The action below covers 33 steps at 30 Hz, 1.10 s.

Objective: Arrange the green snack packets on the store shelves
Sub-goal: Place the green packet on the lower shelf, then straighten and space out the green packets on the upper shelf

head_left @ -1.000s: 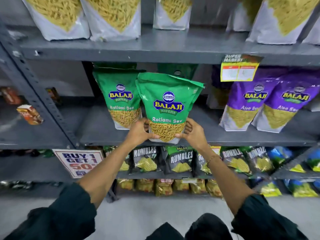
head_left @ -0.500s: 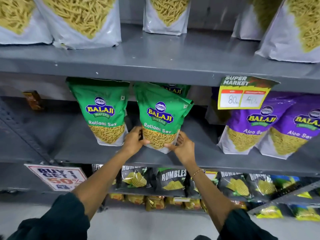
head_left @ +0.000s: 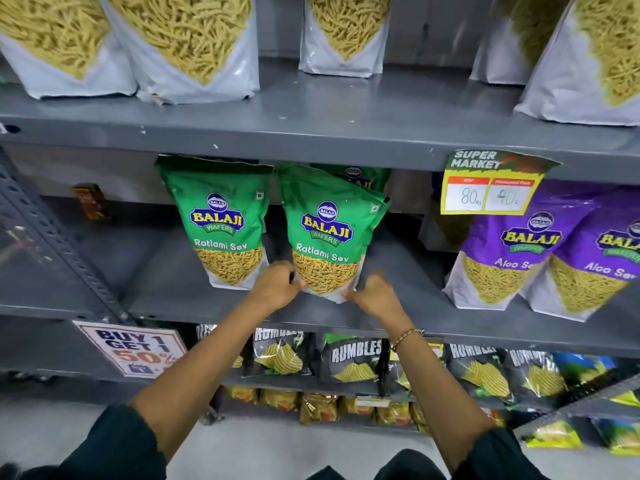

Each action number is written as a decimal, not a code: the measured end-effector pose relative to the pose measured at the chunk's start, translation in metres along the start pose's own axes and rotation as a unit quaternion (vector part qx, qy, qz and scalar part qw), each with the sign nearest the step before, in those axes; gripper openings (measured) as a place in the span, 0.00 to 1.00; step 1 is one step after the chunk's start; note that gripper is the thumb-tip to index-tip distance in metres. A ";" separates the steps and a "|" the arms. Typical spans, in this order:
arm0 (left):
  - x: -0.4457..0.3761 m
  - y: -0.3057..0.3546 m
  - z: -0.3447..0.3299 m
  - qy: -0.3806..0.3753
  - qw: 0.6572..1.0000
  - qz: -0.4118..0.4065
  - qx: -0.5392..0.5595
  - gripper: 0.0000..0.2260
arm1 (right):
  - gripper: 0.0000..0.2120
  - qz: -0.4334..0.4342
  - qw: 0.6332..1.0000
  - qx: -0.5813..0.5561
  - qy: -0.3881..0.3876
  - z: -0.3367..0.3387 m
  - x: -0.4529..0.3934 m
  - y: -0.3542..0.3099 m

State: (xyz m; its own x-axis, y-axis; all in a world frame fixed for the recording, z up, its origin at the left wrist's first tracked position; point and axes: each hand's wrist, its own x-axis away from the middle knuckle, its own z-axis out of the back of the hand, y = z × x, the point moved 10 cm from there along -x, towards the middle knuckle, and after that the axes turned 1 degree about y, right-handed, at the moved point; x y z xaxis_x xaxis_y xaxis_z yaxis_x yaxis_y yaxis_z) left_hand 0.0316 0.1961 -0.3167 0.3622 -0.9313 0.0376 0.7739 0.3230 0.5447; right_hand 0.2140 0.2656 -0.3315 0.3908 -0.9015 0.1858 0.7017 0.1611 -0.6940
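Note:
A green Balaji Ratlami Sev packet [head_left: 327, 233] stands on the grey middle shelf [head_left: 166, 289], leaning slightly left. My left hand [head_left: 277, 284] grips its lower left corner. My right hand [head_left: 375, 294] holds its lower right corner. A second green packet [head_left: 218, 220] stands upright just to its left, close beside it. A third green packet [head_left: 360, 176] shows partly behind the held one.
Purple Aloo Sev packets [head_left: 512, 258] stand to the right on the same shelf, under a price tag [head_left: 488, 183]. White packets [head_left: 194, 39] fill the upper shelf. Dark Rumbles packets [head_left: 349, 358] line the lower shelf. A promo sign [head_left: 133, 348] hangs at lower left.
The held green packet went from in front of the shelf onto the middle shelf beside the other green packet. Both hands followed it inward, and the view moved closer.

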 end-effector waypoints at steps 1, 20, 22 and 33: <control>0.007 0.008 0.011 0.009 1.000 -0.015 0.004 0.14 | 0.10 0.000 0.999 0.036 -0.022 0.000 0.008 -0.008; 0.090 0.065 0.372 0.436 0.875 -0.158 0.137 0.23 | 0.14 0.347 0.905 -0.163 0.182 0.173 0.072 -0.327; 0.065 0.060 0.370 0.369 0.915 -0.130 0.095 0.22 | 0.25 0.320 0.926 -0.153 0.130 0.159 0.047 -0.340; 0.041 0.061 0.362 0.363 0.924 -0.100 0.070 0.23 | 0.23 0.262 0.929 -0.260 0.045 0.130 0.014 -0.357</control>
State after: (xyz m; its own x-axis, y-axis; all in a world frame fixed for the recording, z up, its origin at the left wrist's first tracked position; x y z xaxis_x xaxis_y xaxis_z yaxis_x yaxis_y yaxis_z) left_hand -0.0946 0.1165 0.0214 0.5116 -0.5960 -0.6190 0.8063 0.0840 0.5855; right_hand 0.0462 0.2478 0.0092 0.5300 -0.7879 -0.3136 0.0387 0.3918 -0.9192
